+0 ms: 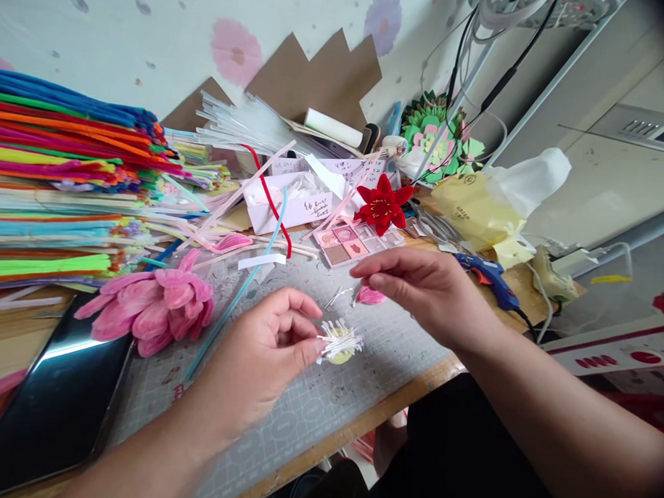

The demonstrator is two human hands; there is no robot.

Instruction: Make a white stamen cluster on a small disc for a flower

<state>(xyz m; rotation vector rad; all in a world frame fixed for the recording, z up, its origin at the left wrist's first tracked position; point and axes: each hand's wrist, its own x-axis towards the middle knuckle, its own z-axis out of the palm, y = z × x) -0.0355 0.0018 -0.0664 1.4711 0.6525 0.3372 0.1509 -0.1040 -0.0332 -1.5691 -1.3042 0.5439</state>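
My left hand (277, 349) pinches a flower centre (342, 344), a pale yellow-green core with a fringe of thin white stamens, just above the cutting mat (238, 449). To its upper right, my right hand (423, 288) is closed, thumb against fingertips. Whatever it may hold there is too small to make out. Several loose white stamens (337, 298) lie on the mat between the hands. Partly covered by my right hand is a small pink fuzzy petal (370, 296). A pink fuzzy flower (156, 301) with many petals rests left of my left hand.
Bundles of coloured pipe cleaners (68, 152) are piled at the left, above a dark tablet (60, 392). Behind the hands are a makeup palette (340, 254), a red flower (383, 205) and a white box (290, 211). At right lie a blue glue gun (488, 278) and a tissue pack (469, 206).
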